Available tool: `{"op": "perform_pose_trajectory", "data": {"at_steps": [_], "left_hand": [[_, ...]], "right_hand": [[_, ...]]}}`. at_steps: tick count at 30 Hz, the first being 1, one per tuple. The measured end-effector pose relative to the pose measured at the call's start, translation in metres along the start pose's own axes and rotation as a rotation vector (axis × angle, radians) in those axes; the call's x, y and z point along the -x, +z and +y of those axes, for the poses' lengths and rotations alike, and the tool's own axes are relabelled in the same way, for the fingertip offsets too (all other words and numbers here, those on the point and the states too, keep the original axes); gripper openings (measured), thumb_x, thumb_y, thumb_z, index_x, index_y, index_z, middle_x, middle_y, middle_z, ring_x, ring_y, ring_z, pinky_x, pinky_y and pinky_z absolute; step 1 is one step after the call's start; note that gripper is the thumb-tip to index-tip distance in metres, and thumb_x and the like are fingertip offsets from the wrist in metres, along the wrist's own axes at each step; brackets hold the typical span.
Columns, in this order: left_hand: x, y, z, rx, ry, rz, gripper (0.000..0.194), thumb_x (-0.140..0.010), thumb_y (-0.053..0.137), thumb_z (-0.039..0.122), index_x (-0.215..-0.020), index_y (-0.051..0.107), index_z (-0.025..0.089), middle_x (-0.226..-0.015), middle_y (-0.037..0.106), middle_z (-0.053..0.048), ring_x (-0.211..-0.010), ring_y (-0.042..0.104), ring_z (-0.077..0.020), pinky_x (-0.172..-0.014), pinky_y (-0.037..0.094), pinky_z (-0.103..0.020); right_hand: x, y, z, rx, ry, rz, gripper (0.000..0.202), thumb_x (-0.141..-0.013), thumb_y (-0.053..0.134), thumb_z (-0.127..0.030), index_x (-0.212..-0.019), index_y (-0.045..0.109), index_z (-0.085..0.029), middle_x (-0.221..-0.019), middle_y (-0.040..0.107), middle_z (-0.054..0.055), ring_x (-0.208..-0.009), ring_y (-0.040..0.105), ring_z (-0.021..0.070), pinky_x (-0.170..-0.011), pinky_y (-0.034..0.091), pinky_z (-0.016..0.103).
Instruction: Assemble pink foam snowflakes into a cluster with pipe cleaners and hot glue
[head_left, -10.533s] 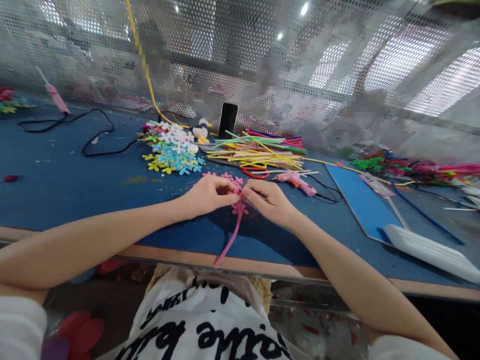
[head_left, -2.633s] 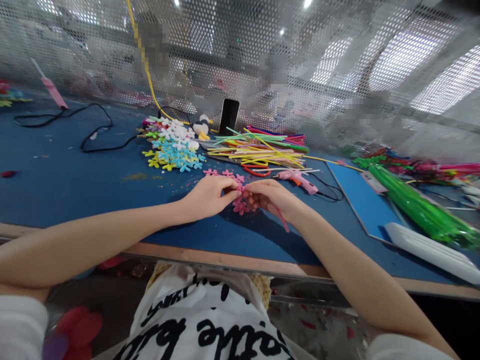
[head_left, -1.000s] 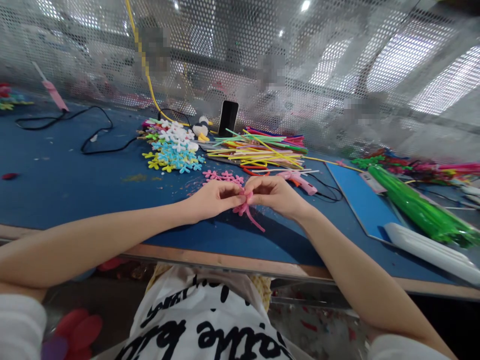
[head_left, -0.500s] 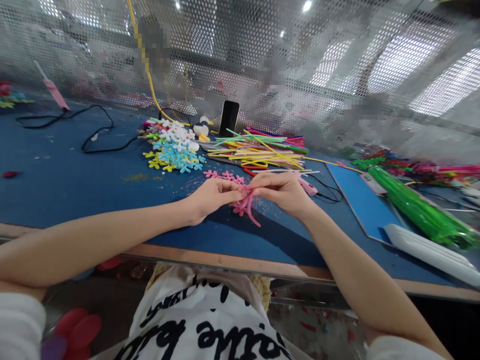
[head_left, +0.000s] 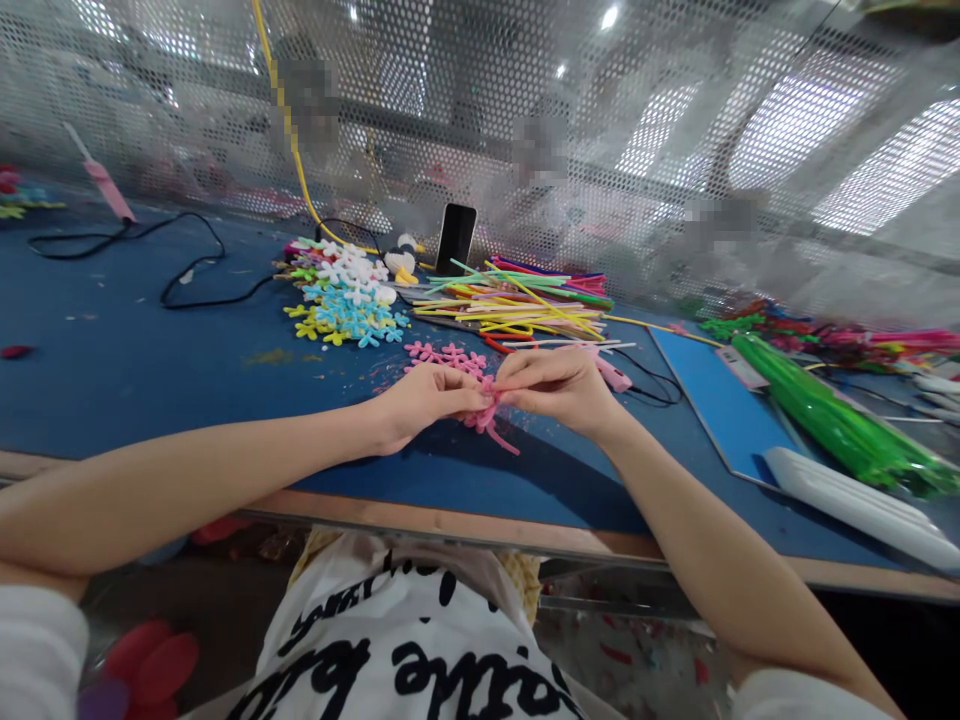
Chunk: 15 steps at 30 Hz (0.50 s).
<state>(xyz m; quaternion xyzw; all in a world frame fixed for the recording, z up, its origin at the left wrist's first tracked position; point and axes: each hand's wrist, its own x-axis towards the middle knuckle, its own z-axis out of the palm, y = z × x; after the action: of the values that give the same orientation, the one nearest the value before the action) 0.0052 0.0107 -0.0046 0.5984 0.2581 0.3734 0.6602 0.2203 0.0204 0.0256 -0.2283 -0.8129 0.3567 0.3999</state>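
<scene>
Between both hands, low over the blue table, is a pink pipe cleaner (head_left: 504,441), bent, with its loose end hanging toward the table's front edge. My left hand (head_left: 431,400) pinches it between thumb and fingers. My right hand (head_left: 559,388) is closed on the same piece from the other side, fingertips almost touching the left ones. The part inside the fingers is largely hidden. Pink pipe-cleaner flowers (head_left: 447,355) lie just behind and under my left hand. Farther back sits a pile of white, blue and yellow flowers (head_left: 352,290).
Loose coloured pipe cleaners (head_left: 525,305) are heaped behind my hands, near red-handled scissors (head_left: 499,343). A phone (head_left: 456,238) leans upright against the perforated metal screen (head_left: 525,140). A pink glue gun (head_left: 613,374) lies beside my right hand. At right are a blue board (head_left: 694,400) and a green bundle (head_left: 817,410).
My fingers have shifted slightly around the pink pipe cleaner. Its hanging end now slants more to the right. Both hands stay in about the same place.
</scene>
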Motion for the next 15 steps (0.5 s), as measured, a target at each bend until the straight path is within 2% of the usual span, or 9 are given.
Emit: {"op": "perform_pose_trajectory", "data": {"at_steps": [5,9,12,15], "left_hand": [[-0.0011,-0.0002,-0.0002,0.029,0.022,0.039,0.026,-0.072,0.081,0.037,-0.067,0.068,0.015,-0.068,0.068,-0.002,-0.063,0.057,-0.0113,-0.067,0.048,-0.028],[-0.0015,-0.0016,0.0000,-0.030,0.072,0.045,0.025,-0.073,0.080,0.037,-0.074,0.071,0.014,-0.071,0.070,-0.003,-0.065,0.061,-0.0124,-0.069,0.050,-0.029],[-0.0004,-0.0024,0.0027,-0.144,0.116,0.095,0.020,-0.073,0.076,0.034,-0.075,0.071,0.014,-0.070,0.071,-0.002,-0.064,0.062,-0.0128,-0.067,0.049,-0.027],[0.0021,-0.0027,0.0073,-0.366,0.181,0.153,0.018,-0.075,0.072,0.033,-0.077,0.071,0.014,-0.068,0.071,-0.001,-0.062,0.060,-0.0128,-0.062,0.047,-0.025]], "right_hand": [[-0.0025,0.0013,0.0013,0.241,-0.084,0.089,0.012,-0.083,0.078,-0.037,-0.085,0.081,-0.026,-0.082,0.076,0.006,-0.076,0.068,0.0197,-0.074,0.055,0.036],[-0.0037,0.0016,0.0004,0.424,-0.180,0.057,0.014,-0.092,0.068,-0.037,-0.089,0.075,-0.025,-0.085,0.074,0.006,-0.080,0.066,0.0196,-0.078,0.053,0.035],[-0.0021,0.0027,0.0005,0.506,-0.271,0.002,0.010,-0.097,0.060,-0.029,-0.096,0.069,-0.024,-0.089,0.073,0.006,-0.086,0.065,0.0193,-0.081,0.051,0.035],[0.0005,0.0051,0.0013,0.588,-0.296,-0.015,0.008,-0.098,0.058,-0.028,-0.098,0.064,-0.023,-0.089,0.070,0.007,-0.085,0.063,0.0201,-0.079,0.050,0.035]]}}
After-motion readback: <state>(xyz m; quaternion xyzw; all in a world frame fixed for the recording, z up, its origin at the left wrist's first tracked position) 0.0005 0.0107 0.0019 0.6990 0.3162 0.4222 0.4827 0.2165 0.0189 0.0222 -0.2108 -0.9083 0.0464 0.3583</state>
